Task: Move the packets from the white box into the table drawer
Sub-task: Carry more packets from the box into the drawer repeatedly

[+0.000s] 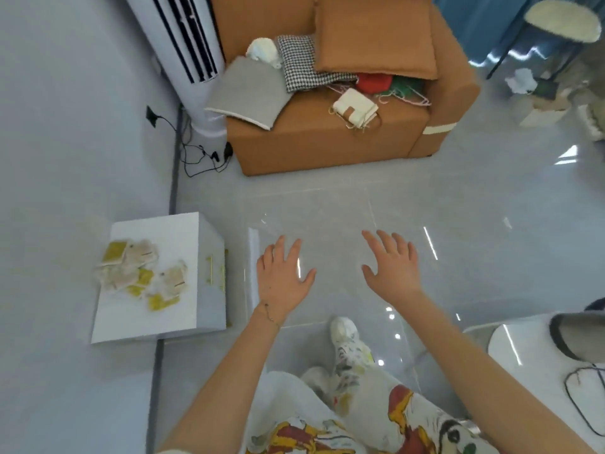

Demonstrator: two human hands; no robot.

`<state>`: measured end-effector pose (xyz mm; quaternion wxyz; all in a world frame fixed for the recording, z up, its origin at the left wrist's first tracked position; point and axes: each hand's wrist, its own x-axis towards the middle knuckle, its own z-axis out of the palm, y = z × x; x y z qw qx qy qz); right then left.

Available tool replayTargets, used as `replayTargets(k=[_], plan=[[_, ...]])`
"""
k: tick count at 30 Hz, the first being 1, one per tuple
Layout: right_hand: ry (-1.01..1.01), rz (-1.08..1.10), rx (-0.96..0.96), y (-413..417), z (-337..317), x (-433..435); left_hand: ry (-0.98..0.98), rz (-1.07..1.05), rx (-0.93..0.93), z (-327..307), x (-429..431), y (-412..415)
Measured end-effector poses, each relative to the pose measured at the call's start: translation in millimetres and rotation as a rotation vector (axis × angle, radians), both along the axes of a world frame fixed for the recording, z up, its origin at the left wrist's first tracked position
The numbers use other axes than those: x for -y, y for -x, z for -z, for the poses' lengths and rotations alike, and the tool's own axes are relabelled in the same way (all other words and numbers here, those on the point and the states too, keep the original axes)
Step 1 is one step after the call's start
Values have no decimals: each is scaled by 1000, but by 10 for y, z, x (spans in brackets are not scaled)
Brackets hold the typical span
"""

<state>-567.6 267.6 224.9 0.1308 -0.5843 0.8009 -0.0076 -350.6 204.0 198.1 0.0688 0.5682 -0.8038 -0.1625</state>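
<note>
Several beige and yellow packets [140, 275] lie in a loose heap on top of a small white table [170, 234] at the left, against the wall. Its front face carries gold drawer handles [211, 268], and the drawers look closed. My left hand [283, 275] hovers over the floor just right of the table, fingers spread, holding nothing. My right hand [393, 265] is held out further right, also spread and empty. I cannot make out a separate white box.
An orange sofa [330, 139] with cushions and cloths stands ahead. A tall white air conditioner [186, 44] and loose cables [199, 155] sit by the left wall. A white round table [540, 365] with a cable is at the right. My shoe [343, 329] rests on the glossy floor.
</note>
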Motion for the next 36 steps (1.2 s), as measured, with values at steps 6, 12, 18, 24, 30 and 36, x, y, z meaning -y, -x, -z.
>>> replayTargets(k=[6, 12, 18, 24, 30, 36], plan=[[-48, -320, 4, -459, 96, 1140, -45, -274, 77, 26, 556, -597], [-64, -626, 14, -1035, 99, 2159, -21, -596, 52, 36, 933, -1092], [-90, -889, 3, -1703, 131, 2968, -87, -918, 47, 14, 956, -1626], [-130, -1033, -24, -2405, 231, 3462, -179, -1135, 14, 181, 852, -2125], [-135, -1079, -35, -3132, 410, 3828, -237, -1208, -14, 461, 974, -2702], [-198, -1069, -64, -3688, 600, 4060, -319, -1309, -102, 673, 1104, -3216]])
